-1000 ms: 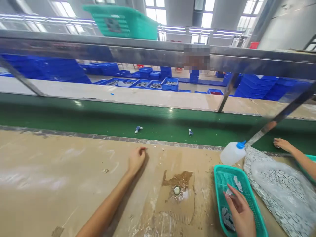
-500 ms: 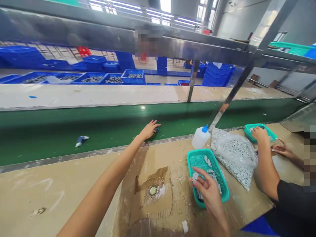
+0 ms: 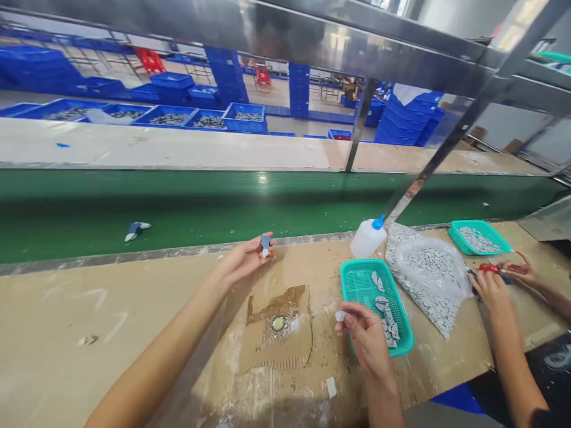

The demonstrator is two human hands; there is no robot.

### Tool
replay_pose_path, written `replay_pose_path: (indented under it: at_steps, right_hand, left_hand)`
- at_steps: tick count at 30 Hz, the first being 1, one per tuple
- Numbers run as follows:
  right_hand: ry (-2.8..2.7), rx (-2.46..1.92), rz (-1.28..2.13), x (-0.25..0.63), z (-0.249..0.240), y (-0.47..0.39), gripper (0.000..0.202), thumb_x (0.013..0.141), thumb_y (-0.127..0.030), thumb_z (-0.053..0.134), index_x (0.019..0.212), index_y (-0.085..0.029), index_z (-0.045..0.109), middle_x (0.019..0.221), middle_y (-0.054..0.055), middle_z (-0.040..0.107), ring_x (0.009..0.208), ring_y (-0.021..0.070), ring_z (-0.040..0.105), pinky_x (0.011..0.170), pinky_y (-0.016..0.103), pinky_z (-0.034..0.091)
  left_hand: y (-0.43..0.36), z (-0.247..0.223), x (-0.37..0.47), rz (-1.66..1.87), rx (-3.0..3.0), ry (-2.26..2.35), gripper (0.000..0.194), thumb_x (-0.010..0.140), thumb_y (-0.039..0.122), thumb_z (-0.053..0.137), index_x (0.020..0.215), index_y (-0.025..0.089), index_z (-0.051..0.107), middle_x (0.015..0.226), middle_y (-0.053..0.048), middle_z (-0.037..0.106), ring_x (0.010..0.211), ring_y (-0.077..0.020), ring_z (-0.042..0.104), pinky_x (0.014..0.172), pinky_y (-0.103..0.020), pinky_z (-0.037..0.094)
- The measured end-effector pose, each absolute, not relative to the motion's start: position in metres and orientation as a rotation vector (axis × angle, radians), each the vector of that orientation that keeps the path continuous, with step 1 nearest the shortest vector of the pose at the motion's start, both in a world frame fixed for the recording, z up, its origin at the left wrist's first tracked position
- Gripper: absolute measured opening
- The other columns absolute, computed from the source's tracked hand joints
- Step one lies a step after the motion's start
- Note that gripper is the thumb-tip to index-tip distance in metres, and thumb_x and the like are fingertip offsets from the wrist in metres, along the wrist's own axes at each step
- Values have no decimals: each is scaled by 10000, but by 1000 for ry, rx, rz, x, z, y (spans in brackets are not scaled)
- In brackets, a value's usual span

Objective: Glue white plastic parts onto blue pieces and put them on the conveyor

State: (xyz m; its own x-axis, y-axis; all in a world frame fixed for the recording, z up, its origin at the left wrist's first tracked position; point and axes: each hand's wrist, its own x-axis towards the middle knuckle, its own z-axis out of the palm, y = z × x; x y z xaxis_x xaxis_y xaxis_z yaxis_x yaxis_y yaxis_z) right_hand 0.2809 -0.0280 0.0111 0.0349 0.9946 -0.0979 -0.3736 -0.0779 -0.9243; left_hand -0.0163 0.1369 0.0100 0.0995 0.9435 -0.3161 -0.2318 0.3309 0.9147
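Note:
My left hand point(image 3: 243, 260) is closed on a small dark blue and white piece point(image 3: 266, 242), held over the near edge of the green belt. Between the thumb and fingers of my right hand point(image 3: 369, 336) is a small whitish flat piece point(image 3: 341, 316). That hand is in front of a teal mesh basket point(image 3: 357, 280), in which several similar whitish pieces point(image 3: 383, 305) lie. Between my hands, a wet cardboard patch point(image 3: 263, 351) lies on the table with a small round pale thing point(image 3: 278, 323) on it. One loose whitish piece point(image 3: 331, 387) rests nearer me.
A white bottle with a blue nozzle point(image 3: 368, 239) stands behind the basket, beside a plastic bag of whitish pieces point(image 3: 426, 267). Another blue and white piece point(image 3: 135, 230) lies on the green belt point(image 3: 200, 208). At right, a co-worker's hands point(image 3: 495, 291) hold something red near another teal basket point(image 3: 459, 238).
My left hand has drawn back from the green belt towards me, now with the blue and white piece in it. My right hand keeps its whitish piece. The view has tilted down.

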Motion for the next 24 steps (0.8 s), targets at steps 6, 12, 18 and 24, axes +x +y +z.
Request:
replay_pose_path:
  at_steps: [6, 12, 18, 24]
  right_hand:
    - [-971, -1074, 1465, 252, -1, -33, 291, 624, -414, 899, 865, -269, 824, 979, 64, 731, 751, 177, 679, 606, 278, 594]
    - [-1337, -1254, 1378, 222, -15, -31, 331, 826, -453, 725, 1060, -228, 785, 834, 63, 770, 726, 207, 723, 734, 363, 613]
    - [-1505, -1377, 1192, 206, -36, -26, 423, 896, -485, 613, 1150, -154, 685, 929, 106, 785, 823, 223, 754, 791, 367, 599]
    - [-1870, -1387, 731, 204, -38, -24, 322, 936, -442, 593, 1027, -188, 769, 1029, 106, 772, 961, 236, 712, 902, 391, 546]
  left_hand:
    - [41, 11, -26, 1061, 195, 752, 254, 875, 88, 628, 1124, 64, 679, 833, -100, 621, 696, -129, 584, 595, -190, 513]
    - [3, -11, -21, 1210, 231, 769, 292, 818, 31, 710, 1109, 61, 711, 803, -76, 645, 701, -107, 614, 665, -172, 514]
    - [1, -36, -25, 1430, 157, 756, 153, 806, 27, 714, 947, 85, 716, 873, -100, 715, 805, -142, 691, 805, -207, 553]
    - [3, -34, -37, 1555, 53, 631, 155, 832, -8, 637, 927, 103, 688, 904, -75, 711, 861, -137, 700, 845, -227, 573]
